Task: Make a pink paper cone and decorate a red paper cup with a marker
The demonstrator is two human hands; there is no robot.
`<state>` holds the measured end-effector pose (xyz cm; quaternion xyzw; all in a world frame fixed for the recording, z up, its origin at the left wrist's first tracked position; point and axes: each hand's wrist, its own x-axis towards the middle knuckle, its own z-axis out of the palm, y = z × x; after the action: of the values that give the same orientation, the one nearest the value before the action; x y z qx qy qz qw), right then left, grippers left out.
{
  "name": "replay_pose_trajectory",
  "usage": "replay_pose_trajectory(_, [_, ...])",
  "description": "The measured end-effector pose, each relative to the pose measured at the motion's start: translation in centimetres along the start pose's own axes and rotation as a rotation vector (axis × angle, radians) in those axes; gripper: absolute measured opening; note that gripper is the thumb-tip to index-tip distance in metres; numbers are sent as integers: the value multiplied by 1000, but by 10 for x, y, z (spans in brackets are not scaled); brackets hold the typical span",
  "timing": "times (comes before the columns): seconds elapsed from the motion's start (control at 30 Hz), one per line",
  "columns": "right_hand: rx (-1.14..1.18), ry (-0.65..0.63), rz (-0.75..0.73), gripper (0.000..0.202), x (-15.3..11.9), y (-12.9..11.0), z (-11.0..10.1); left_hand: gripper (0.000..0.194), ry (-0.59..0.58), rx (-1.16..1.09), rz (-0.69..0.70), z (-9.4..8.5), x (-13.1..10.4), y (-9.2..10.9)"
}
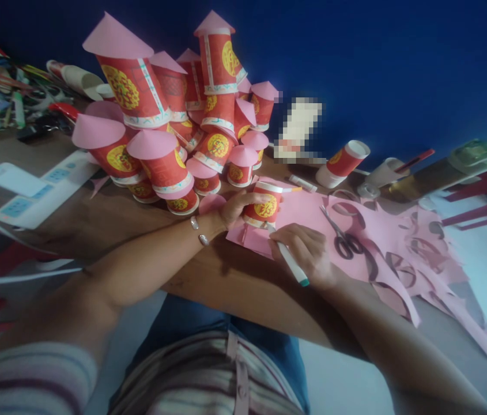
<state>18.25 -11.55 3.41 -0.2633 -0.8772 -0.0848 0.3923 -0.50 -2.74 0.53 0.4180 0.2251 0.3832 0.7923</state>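
Note:
A red paper cup (263, 206) with a yellow round emblem stands on pink paper near the table's front edge. My left hand (240, 208) grips it from the left, thumb and fingers around its side. In my right hand (304, 249) is a white marker pen (291, 264) with a green end, slanting down to the right. Its tip is at the cup's lower white band; whether it touches is too small to tell. Pink paper pieces (258, 239) lie under and in front of the cup.
Stacked red cups with pink cone tops (161, 164) rise at the left back. Scissors (347, 242) lie on cut pink paper (399, 248) at the right. Farther back are nested cups (344, 163) and a bottle (450, 167). A power strip (48, 190) with cables is at the left.

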Motion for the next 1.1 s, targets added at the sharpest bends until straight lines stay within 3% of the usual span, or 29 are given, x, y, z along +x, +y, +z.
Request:
replay_pose_trajectory(0.4, [53, -12, -106, 21, 0, -6, -1, 39, -14, -186, 48, -2, 4, 1])
replay_pose_trajectory(0.93, [-12, -1, -253, 10, -7, 7, 10, 38, 3, -154, 34, -3, 6, 1])
replay_pose_trajectory(1.0, [-34, 25, -213, 16, -12, 11, 14, 37, 32, -134, 54, -2, 6, 1])
replay_pose_trajectory(1.1, [-41, 71, -34, 32, -23, 18, 22, 38, 54, -102, 75, -2, 6, 1])
